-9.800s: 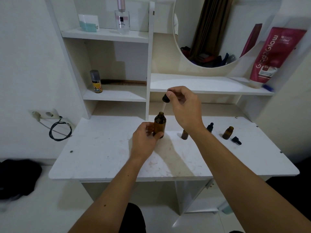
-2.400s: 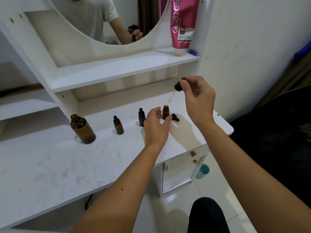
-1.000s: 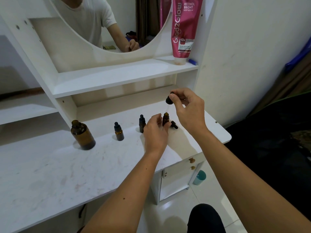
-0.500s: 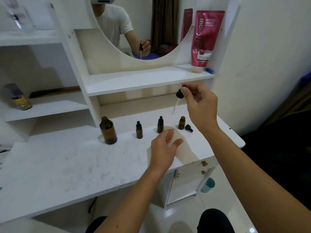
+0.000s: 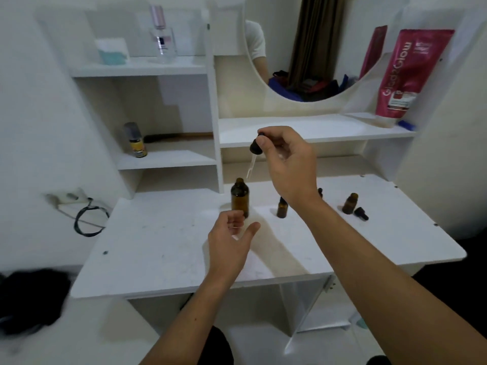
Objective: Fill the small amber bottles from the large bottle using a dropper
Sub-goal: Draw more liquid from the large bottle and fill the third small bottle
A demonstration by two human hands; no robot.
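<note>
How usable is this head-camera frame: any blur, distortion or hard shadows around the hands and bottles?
Head view: motion blur smears the perfume bottle and teal box on the top shelf and the dark bundle on the floor; wide-angle distortion bends the white dresser top; soft arm shadows fall on it; the large amber glass bottle and glass dropper in the right hand stay readable.

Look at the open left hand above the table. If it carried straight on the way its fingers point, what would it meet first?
Most likely the large amber bottle. The left hand is open, fingers aimed at the bottle's lower body, nothing between them. Depth is hard to judge from a single view.
</note>
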